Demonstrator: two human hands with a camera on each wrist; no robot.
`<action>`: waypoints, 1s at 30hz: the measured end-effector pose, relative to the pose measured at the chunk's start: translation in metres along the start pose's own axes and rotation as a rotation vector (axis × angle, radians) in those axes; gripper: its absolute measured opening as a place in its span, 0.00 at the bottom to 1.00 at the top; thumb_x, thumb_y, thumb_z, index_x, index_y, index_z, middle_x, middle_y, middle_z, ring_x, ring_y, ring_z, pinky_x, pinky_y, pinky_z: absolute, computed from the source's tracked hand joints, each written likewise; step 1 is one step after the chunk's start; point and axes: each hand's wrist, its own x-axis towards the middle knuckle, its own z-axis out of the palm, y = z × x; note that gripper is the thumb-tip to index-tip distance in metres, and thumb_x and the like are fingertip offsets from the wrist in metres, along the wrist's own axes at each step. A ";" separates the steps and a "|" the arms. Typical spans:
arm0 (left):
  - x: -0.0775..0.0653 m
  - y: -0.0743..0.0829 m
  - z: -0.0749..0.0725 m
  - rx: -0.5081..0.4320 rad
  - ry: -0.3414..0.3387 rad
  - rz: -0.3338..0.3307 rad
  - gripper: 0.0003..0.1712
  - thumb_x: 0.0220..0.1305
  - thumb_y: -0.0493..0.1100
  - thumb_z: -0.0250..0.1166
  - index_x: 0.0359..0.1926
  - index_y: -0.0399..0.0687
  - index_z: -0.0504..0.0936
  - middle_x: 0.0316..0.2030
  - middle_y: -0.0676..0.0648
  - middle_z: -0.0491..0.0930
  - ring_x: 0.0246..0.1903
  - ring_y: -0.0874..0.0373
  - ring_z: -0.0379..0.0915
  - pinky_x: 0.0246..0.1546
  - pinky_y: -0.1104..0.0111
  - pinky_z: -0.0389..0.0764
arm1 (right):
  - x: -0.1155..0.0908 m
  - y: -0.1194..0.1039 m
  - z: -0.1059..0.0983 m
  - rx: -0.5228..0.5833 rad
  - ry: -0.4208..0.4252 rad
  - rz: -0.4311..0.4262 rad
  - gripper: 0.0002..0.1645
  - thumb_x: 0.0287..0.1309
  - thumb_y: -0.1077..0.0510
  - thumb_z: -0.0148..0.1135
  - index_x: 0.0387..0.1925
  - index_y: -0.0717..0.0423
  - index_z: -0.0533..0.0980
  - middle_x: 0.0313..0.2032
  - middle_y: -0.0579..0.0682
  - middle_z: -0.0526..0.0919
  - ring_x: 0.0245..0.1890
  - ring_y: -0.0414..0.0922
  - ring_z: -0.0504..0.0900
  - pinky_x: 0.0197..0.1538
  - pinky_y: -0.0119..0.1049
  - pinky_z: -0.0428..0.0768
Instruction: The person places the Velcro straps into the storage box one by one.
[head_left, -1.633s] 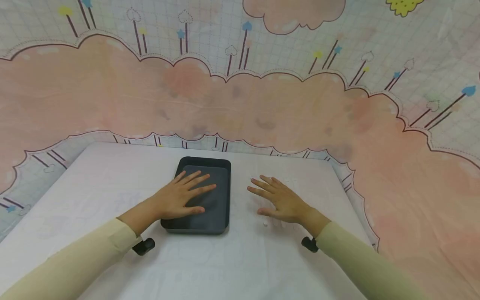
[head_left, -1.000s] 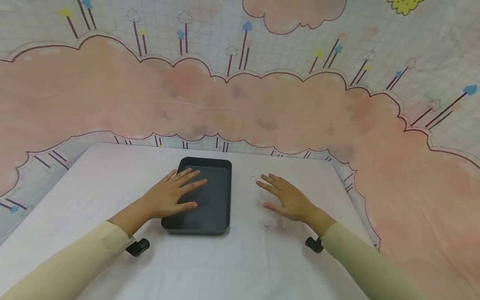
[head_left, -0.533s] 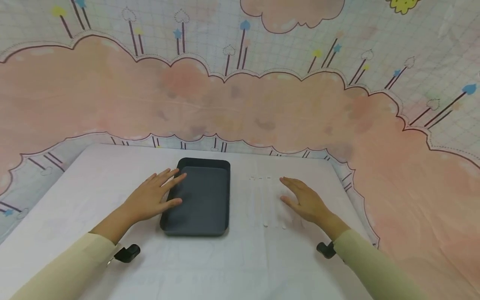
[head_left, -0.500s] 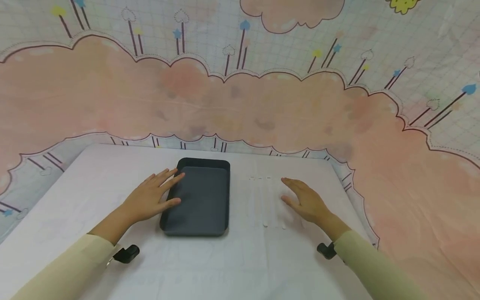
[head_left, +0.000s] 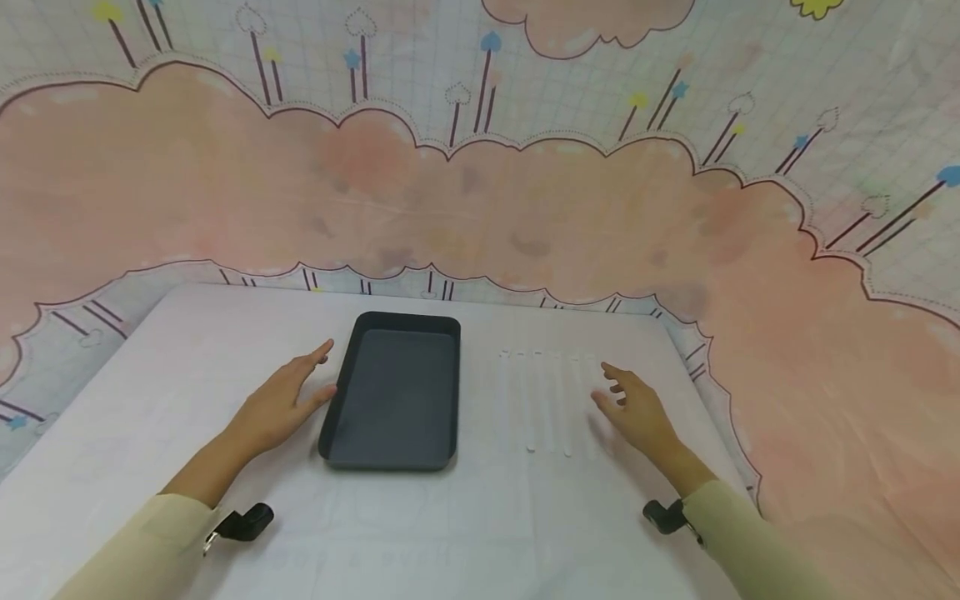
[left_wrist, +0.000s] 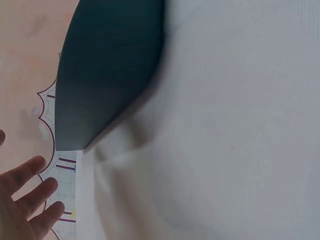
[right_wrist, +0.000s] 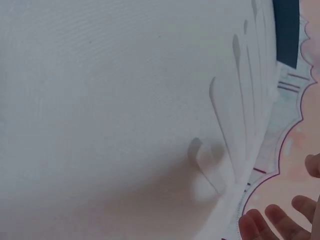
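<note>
A dark grey rectangular baking tray [head_left: 397, 400] lies on the white table in the head view. Just left of its rim my left hand [head_left: 273, 404] hovers, fingers loosely extended and holding nothing. Right of the tray, several long, thin white strips [head_left: 547, 400] lie side by side, hard to make out against the white cloth. Their rounded ends [right_wrist: 212, 90] lift a little in the right wrist view. Beside the rightmost strip is my right hand [head_left: 637, 417], its fingers loosely bent with nothing in them. The tray [left_wrist: 115, 65] also fills the upper left of the left wrist view.
A white cloth [head_left: 420, 533] covers the table. Behind it hangs a pink and white curtain [head_left: 480, 217] printed with clouds, stars and hearts. Black wrist cameras [head_left: 251, 522] are strapped under both sleeves, close over the tabletop.
Both hands have drawn apart: the left has slid leftward off the tray, the right has moved rightward, uncovering the white strips. The fingers of both hands have relaxed from spread.
</note>
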 end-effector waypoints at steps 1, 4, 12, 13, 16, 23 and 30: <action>0.000 0.000 0.000 -0.016 0.006 -0.004 0.41 0.71 0.56 0.56 0.78 0.53 0.49 0.65 0.33 0.69 0.65 0.32 0.60 0.61 0.34 0.63 | 0.000 0.002 0.000 0.009 0.017 -0.002 0.32 0.65 0.51 0.62 0.66 0.61 0.70 0.58 0.61 0.77 0.48 0.56 0.81 0.47 0.52 0.83; 0.000 -0.001 0.001 -0.061 0.028 -0.009 0.39 0.71 0.54 0.57 0.76 0.46 0.55 0.59 0.33 0.75 0.60 0.34 0.67 0.58 0.38 0.68 | -0.001 0.007 0.001 0.030 0.055 -0.004 0.30 0.64 0.54 0.64 0.64 0.62 0.72 0.54 0.62 0.80 0.45 0.56 0.82 0.45 0.50 0.84; -0.002 0.000 0.002 -0.185 -0.004 -0.059 0.36 0.72 0.51 0.57 0.72 0.37 0.61 0.53 0.34 0.78 0.49 0.40 0.79 0.46 0.49 0.81 | -0.004 0.011 0.002 0.074 0.021 0.071 0.30 0.63 0.55 0.64 0.64 0.63 0.71 0.47 0.62 0.83 0.41 0.54 0.83 0.43 0.48 0.84; -0.002 0.000 0.002 -0.208 -0.019 -0.068 0.36 0.72 0.50 0.57 0.72 0.37 0.60 0.53 0.34 0.78 0.48 0.42 0.80 0.44 0.54 0.83 | -0.005 0.010 0.002 0.076 0.014 0.084 0.30 0.63 0.55 0.64 0.64 0.63 0.71 0.47 0.62 0.83 0.41 0.54 0.83 0.43 0.47 0.84; -0.004 0.002 0.003 -0.282 -0.068 -0.101 0.36 0.72 0.50 0.57 0.73 0.36 0.59 0.54 0.34 0.77 0.44 0.46 0.82 0.37 0.64 0.82 | -0.006 0.010 0.004 0.075 -0.001 0.115 0.30 0.63 0.55 0.64 0.64 0.63 0.71 0.47 0.61 0.83 0.42 0.53 0.82 0.42 0.44 0.83; -0.008 0.002 0.009 -0.463 -0.118 -0.155 0.36 0.73 0.49 0.57 0.73 0.37 0.58 0.54 0.31 0.73 0.39 0.50 0.83 0.31 0.70 0.83 | -0.010 0.014 0.008 0.120 -0.002 0.185 0.28 0.61 0.56 0.65 0.60 0.66 0.74 0.44 0.61 0.83 0.40 0.52 0.82 0.33 0.29 0.79; -0.010 -0.001 0.014 -0.594 -0.106 -0.175 0.33 0.73 0.46 0.56 0.73 0.36 0.60 0.52 0.31 0.72 0.39 0.51 0.81 0.28 0.66 0.85 | -0.014 0.014 0.012 0.132 -0.038 0.260 0.25 0.61 0.57 0.65 0.57 0.67 0.76 0.42 0.60 0.83 0.40 0.52 0.80 0.30 0.26 0.78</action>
